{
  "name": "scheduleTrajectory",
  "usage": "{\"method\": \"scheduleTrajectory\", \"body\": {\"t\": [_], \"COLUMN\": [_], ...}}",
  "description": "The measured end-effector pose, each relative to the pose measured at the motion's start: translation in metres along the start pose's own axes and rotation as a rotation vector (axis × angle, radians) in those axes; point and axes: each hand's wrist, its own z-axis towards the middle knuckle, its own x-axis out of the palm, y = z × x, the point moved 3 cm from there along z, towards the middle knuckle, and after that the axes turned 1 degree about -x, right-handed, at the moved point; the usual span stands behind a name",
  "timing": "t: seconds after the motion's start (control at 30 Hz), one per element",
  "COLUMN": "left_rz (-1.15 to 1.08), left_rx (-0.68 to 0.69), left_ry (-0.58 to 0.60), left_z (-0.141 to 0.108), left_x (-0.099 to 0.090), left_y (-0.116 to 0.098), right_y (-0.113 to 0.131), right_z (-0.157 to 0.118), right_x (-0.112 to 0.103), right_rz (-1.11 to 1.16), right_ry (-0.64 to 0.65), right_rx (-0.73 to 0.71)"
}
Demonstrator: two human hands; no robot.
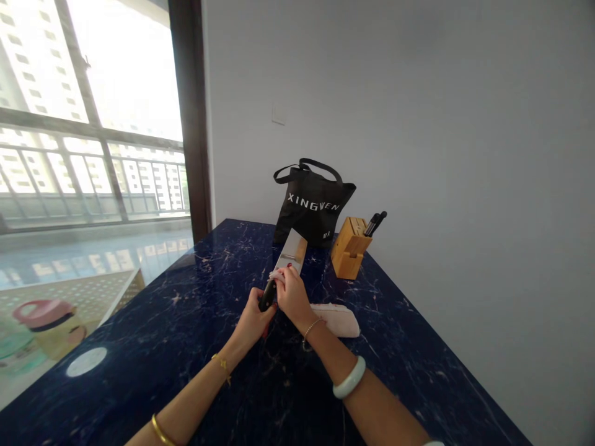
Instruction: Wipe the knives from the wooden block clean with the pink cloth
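Cleaver point(291, 251) in your left hand point(258, 317), gripped by its black handle point(268, 296), while your right hand point(292, 296) pinches white material point(277, 275) at its base. Beyond your hands stand a black bag point(310, 204) and, farther right, a wooden knife block point(349, 249); a pale bundle point(341, 321) lies beside your right wrist. The broad blade shines.

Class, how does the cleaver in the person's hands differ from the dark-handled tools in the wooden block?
The cleaver is gripped by the left hand; the tools sit in the wooden block, untouched. The cleaver's broad blade shows beyond the hands, while only the tools' handles stick out. Both have dark handles.
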Motion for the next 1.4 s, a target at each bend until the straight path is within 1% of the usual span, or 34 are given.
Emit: {"method": "scheduleTrajectory", "body": {"t": [0.07,0.13,0.2,0.3,0.37,0.43,0.5,0.57,0.63,0.73,0.8,0.87,0.97,1.03,1.13,1.2,1.27,1.33,1.4], "left_rz": [-0.023,-0.062,-0.117,-0.21,-0.26,-0.292,-0.304,-0.293,-0.262,-0.225,-0.211,-0.19,-0.155,-0.133,-0.113,-0.105,-0.086,-0.057,-0.032], "left_rx": [-0.013,-0.045,-0.07,-0.081,-0.094,-0.12,-0.141,-0.143,-0.137,-0.136,-0.144,-0.156,-0.157,-0.135,-0.131,-0.134,-0.118,-0.105,-0.099], "left_ry": [-0.012,-0.021,-0.028,-0.025,-0.01,0.016,0.045,0.078,0.098,0.065,0.034,0.039,0.079,0.082,0.085,0.102,0.121,0.154,0.177], "left_z": [-0.001,-0.001,-0.002,-0.002,-0.004,-0.005,-0.007,-0.008,-0.008,-0.005,-0.004,-0.003,-0.005,-0.005,-0.005,-0.005,-0.007,-0.009,-0.01], "left_x": [-0.001,-0.001,-0.002,-0.002,-0.001,0.0,0.002,0.004,0.005,0.003,0.001,0.0,0.002,0.002,0.001,0.001,0.001,0.002,0.002], "left_y": [-0.002,-0.002,-0.003,-0.002,-0.003,-0.004,-0.005,-0.007,-0.008,-0.004,-0.001,0.002,0.001,0.0,0.0,0.0,-0.001,-0.003,-0.005], "right_y": [-0.004,-0.014,-0.028,-0.049,-0.057,-0.058,-0.054,-0.045,-0.034,-0.02,-0.018,-0.023,-0.038,-0.043,-0.043,-0.048,-0.059,-0.074,-0.084], "right_z": [-0.001,-0.002,-0.002,0.003,0.011,0.022,0.032,0.039,0.04,0.031,0.027,0.031,0.047,0.055,0.057,0.061,0.072,0.089,0.105], "right_x": [-0.001,-0.007,-0.02,-0.047,-0.06,-0.065,-0.06,-0.047,-0.03,-0.009,-0.003,-0.005,-0.016,-0.021,-0.018,-0.018,-0.023,-0.033,-0.041], "right_rz": [-0.001,-0.009,-0.031,-0.073,-0.086,-0.086,-0.068,-0.04,0.0,0.087,0.125,0.1,-0.003,-0.039,-0.022,-0.022,-0.061,-0.118,-0.165], "right_ry": [0.018,0.033,0.008,-0.078,-0.104,-0.095,-0.074,-0.049,-0.012,0.082,0.159,0.175,0.078,0.043,0.109,0.13,0.075,-0.009,-0.058], "right_rx": [0.026,0.088,0.161,0.248,0.274,0.263,0.224,0.172,0.115,0.035,-0.008,-0.007,0.046,0.037,-0.051,-0.072,-0.026,0.044,0.084]}}
